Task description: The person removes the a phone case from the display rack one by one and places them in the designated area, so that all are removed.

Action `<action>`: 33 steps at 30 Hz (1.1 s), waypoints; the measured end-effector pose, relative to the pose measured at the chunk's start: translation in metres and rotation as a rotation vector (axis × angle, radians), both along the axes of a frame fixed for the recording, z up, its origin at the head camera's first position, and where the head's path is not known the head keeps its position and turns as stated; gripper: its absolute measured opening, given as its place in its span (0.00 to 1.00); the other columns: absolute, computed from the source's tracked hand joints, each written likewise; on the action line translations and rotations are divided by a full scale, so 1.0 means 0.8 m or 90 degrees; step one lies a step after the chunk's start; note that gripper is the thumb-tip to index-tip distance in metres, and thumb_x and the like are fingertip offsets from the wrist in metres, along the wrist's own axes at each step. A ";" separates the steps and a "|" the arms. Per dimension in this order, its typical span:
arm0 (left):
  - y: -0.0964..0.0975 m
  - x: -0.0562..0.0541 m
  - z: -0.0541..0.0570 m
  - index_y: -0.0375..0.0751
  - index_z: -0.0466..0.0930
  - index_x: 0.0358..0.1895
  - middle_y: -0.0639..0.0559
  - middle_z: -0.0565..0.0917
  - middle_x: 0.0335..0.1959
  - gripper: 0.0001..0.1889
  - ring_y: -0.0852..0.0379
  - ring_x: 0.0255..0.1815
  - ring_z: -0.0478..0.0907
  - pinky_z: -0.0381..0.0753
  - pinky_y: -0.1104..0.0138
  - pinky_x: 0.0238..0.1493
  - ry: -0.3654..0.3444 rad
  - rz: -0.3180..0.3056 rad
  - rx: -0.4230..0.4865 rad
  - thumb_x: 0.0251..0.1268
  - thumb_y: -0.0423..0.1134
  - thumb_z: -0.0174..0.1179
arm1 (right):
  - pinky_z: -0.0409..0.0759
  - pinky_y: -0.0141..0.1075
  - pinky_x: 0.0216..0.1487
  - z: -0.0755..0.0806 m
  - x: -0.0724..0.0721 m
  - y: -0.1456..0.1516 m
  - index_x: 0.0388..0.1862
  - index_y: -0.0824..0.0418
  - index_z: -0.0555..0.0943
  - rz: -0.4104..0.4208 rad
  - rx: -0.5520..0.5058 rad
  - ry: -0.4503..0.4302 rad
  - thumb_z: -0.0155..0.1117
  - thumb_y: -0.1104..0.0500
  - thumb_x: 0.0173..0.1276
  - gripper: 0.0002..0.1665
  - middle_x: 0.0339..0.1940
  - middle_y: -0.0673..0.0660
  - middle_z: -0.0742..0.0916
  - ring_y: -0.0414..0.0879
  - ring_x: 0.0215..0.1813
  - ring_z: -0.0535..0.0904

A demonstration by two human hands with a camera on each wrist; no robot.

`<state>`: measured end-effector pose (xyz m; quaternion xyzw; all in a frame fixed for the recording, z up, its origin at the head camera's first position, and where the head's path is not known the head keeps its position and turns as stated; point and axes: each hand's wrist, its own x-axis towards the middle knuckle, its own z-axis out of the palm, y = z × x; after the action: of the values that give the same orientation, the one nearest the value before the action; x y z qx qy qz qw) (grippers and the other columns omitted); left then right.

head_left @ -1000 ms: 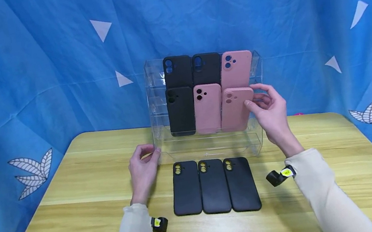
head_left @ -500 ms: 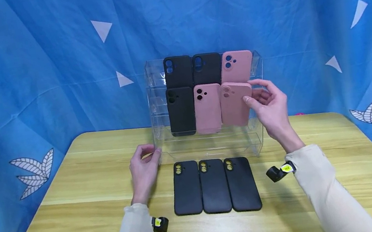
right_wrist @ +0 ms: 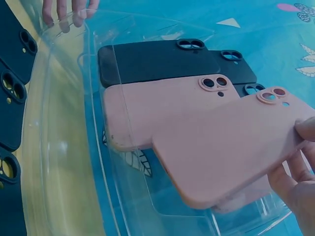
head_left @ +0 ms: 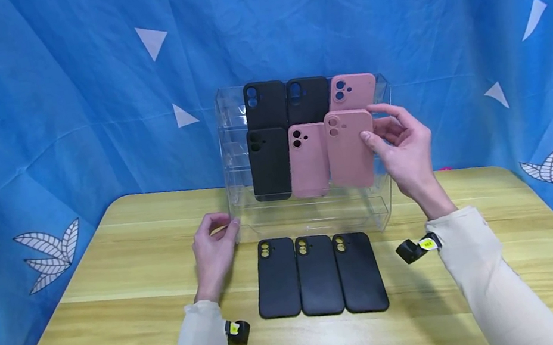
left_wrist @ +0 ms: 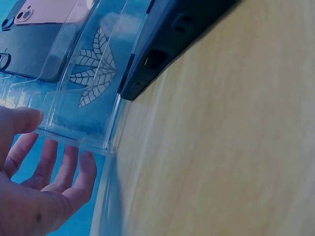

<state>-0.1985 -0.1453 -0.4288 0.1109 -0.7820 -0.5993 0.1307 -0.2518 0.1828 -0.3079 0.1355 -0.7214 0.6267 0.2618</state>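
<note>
Right hand [head_left: 405,147]: closed, pinching front pink case [head_left: 351,151] | Case: higher than before, seemingly lifting from clear rack [head_left: 236,164] | Left hand [head_left: 214,251]: gripping rack's side

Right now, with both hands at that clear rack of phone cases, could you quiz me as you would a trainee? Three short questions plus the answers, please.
1. How many black cases lie on the table?
2. True or false: the left hand touches the clear rack.
3. Which colour is the case in the right hand: A black, B pink, C white?

Key:
1. Three, side by side.
2. True, at a lower corner.
3. B, pink.
</note>
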 end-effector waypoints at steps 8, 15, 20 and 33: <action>-0.001 -0.001 -0.001 0.41 0.80 0.51 0.42 0.84 0.54 0.14 0.42 0.56 0.85 0.85 0.53 0.60 -0.009 -0.001 -0.001 0.68 0.42 0.67 | 0.87 0.25 0.41 -0.006 0.012 0.004 0.63 0.57 0.82 0.017 0.016 -0.047 0.70 0.69 0.66 0.26 0.38 0.43 0.88 0.36 0.39 0.88; -0.001 -0.001 -0.001 0.41 0.81 0.51 0.42 0.84 0.54 0.14 0.42 0.56 0.85 0.85 0.53 0.60 -0.010 0.001 0.001 0.68 0.42 0.67 | 0.88 0.26 0.39 -0.017 0.019 0.011 0.62 0.58 0.82 0.041 0.001 -0.066 0.71 0.68 0.65 0.26 0.39 0.45 0.88 0.35 0.39 0.89; -0.001 -0.001 -0.001 0.40 0.81 0.51 0.42 0.84 0.54 0.14 0.42 0.56 0.85 0.85 0.53 0.60 -0.010 0.001 0.001 0.68 0.41 0.67 | 0.87 0.26 0.36 -0.024 0.025 0.017 0.61 0.59 0.82 0.040 -0.006 -0.079 0.71 0.70 0.64 0.25 0.37 0.45 0.89 0.35 0.37 0.89; 0.000 0.000 -0.001 0.40 0.81 0.50 0.41 0.85 0.53 0.13 0.43 0.54 0.86 0.85 0.54 0.59 0.013 0.001 0.003 0.67 0.41 0.67 | 0.85 0.26 0.30 -0.040 0.044 0.035 0.60 0.60 0.81 0.040 -0.008 -0.117 0.70 0.70 0.64 0.25 0.36 0.45 0.88 0.35 0.33 0.88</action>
<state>-0.1988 -0.1457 -0.4296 0.1060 -0.7792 -0.6019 0.1388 -0.2168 0.2109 -0.3402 0.0986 -0.7337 0.6489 0.1756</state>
